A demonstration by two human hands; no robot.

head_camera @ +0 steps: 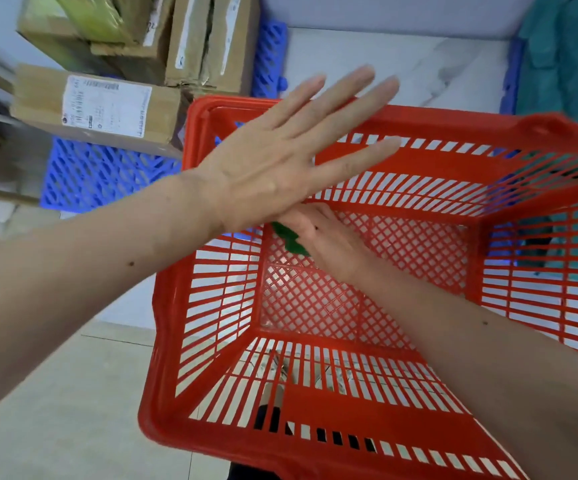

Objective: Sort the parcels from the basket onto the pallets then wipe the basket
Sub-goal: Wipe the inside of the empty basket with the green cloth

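A red slatted plastic basket point(509, 140) fills the middle of the view and holds no parcels. My right hand point(329, 237) reaches down inside it and presses a green cloth point(289, 239) against the mesh floor near the far left corner. Most of the cloth is hidden under that hand. My left hand point(280, 157) hovers above the basket's far left rim, fingers straight and spread, holding nothing. Cardboard parcels point(103, 105) with white labels are stacked on a blue pallet point(100, 178) at the upper left.
A second blue pallet point(512, 74) edge shows at the upper right with a teal bagged parcel point(564, 57) on it. White marbled floor point(401, 67) lies between the pallets, and beige floor tiles point(72, 393) lie at the lower left.
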